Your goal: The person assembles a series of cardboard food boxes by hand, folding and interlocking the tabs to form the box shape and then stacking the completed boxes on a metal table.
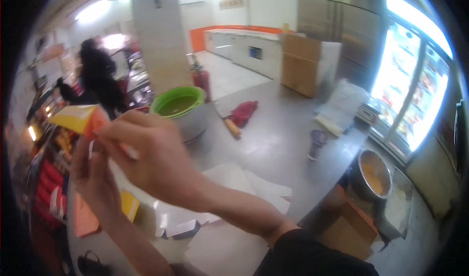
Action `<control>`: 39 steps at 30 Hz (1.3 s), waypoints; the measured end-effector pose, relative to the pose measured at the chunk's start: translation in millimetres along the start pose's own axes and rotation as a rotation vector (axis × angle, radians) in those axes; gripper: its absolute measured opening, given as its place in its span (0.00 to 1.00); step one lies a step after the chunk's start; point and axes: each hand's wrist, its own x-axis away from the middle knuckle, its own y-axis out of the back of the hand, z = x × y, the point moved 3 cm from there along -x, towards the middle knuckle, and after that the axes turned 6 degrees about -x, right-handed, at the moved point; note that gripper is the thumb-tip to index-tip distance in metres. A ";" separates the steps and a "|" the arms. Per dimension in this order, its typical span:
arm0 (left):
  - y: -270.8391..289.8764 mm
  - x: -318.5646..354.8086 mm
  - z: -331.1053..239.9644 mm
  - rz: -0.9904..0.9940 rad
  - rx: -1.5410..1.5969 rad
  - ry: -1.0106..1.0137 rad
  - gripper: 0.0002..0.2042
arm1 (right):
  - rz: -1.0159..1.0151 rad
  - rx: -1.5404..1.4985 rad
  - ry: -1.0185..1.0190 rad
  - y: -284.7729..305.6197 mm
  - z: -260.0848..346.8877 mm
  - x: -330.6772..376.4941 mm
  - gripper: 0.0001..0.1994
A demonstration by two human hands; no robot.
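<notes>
A small piece of folded card point(75, 118), yellow with an orange-red inner side, is raised at the left over the table. My right hand point(154, 146) reaches across from the right and pinches its near edge. My left hand point(95, 176) is just below, its fingers up against the card from underneath. White flat card sheets point(229, 246) lie overlapping on the table under my right forearm. Close to my left forearm are a yellow card piece point(129, 205) and an orange flat piece point(86, 216).
A green basin point(180, 101) of liquid sits on a pale round container. Farther along the steel table point(273, 134) lie a wooden-handled tool point(233, 128), a red cloth point(244, 114) and a purple cup point(317, 144). A metal pot point(375, 174) stands right; a person point(97, 73) is far left.
</notes>
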 end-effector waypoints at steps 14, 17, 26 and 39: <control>20.3 -12.9 11.2 -0.106 0.014 0.124 0.27 | 0.212 -0.099 -0.306 -6.7 -41.2 0.7 0.32; 11.0 -12.8 -7.0 0.336 0.387 0.177 0.28 | 0.253 -0.104 -0.081 -29.7 -61.4 7.5 0.27; 123.4 -37.2 26.7 -0.184 -0.710 0.172 0.21 | 0.310 -0.136 0.328 -3.7 -25.5 9.5 0.18; 38.2 -9.1 35.8 0.023 -1.261 -0.574 0.16 | -0.056 0.015 -0.008 -5.4 -23.8 0.2 0.09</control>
